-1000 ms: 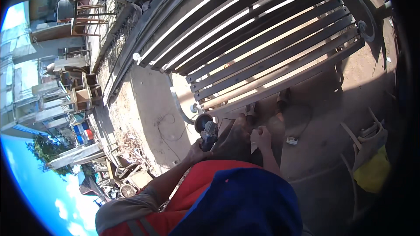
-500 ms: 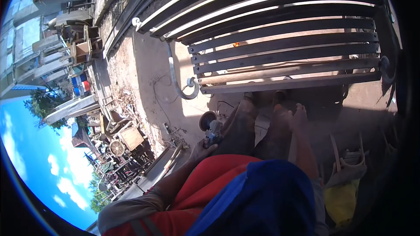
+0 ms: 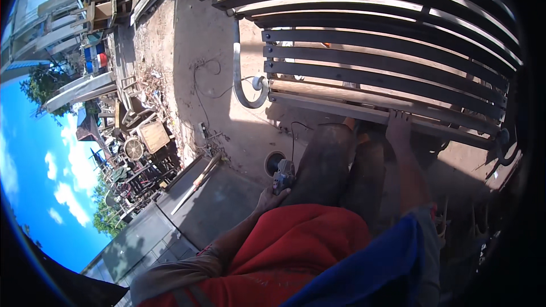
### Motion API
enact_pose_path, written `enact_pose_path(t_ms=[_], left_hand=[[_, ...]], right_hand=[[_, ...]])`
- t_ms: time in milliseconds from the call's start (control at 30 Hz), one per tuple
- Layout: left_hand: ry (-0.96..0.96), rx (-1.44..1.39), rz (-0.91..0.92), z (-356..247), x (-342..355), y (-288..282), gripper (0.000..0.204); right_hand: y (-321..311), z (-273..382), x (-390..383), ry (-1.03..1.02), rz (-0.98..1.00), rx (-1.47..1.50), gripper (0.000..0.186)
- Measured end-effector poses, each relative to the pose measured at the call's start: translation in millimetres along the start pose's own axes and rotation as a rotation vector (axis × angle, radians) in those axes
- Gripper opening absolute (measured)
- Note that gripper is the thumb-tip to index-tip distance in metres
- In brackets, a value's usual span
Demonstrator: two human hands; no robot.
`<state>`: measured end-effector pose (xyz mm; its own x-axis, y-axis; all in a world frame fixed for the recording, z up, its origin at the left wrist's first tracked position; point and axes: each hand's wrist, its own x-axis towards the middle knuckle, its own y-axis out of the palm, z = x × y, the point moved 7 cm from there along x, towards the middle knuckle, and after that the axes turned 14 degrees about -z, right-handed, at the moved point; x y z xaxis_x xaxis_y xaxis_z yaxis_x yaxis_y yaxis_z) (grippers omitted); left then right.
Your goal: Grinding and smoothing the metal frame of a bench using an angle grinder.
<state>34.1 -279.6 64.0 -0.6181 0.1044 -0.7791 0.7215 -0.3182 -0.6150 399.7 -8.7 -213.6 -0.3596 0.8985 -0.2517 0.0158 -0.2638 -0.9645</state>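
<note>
My left hand [image 3: 272, 198] is closed round the body of an angle grinder [image 3: 283, 177], low beside my left leg. The grinder's round disc [image 3: 271, 165] faces away from me, apart from the bench. In front of me stands a slatted wooden bench [image 3: 364, 59] with scrolled metal arm ends [image 3: 253, 94]. My right hand [image 3: 399, 129] is on its front slat [image 3: 347, 109], the fingers hooked over the edge; the thumb is hard to make out. One slat just behind that edge looks paler and barer than the dark ones.
A thin cable [image 3: 196, 88] loops over the ground left of the bench. At the left lie a wooden stick [image 3: 196, 185] and a heap of old chairs and wooden parts [image 3: 136, 148]. Several chair frames [image 3: 480, 219] stand in shade at the right.
My right hand has moved from beside my right knee up onto the bench's front slat. The grinder stays in my left hand. The view has shifted and turned a little.
</note>
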Motion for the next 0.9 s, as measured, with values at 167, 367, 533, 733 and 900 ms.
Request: enact_pose_path(t_ms=[167,367,533,733,900], left_hand=[[-0.015,0.047,0.112,3.5,14.8,12.5,0.068],[0.039,-0.254,0.069,0.7,37.2,2.1,0.069],[0.081,-0.304,-0.023,-39.5,59.2,-20.5,0.064],[0.303,-0.461,-0.061,-142.5,49.8,-57.8,0.055],[0.381,-0.622,0.095,-173.2,67.7,-67.7,0.054]], right_hand=[[38.4,-5.0,13.6,-0.057,0.146,0.007,0.033],[8.5,12.0,1.7,-0.032,0.118,0.059,0.058],[-76.5,110.4,9.8,0.265,0.404,0.534,0.063],[-159.0,261.6,17.6,0.603,0.505,1.535,0.056],[-204.7,271.4,51.8,0.898,0.353,1.408,0.046]])
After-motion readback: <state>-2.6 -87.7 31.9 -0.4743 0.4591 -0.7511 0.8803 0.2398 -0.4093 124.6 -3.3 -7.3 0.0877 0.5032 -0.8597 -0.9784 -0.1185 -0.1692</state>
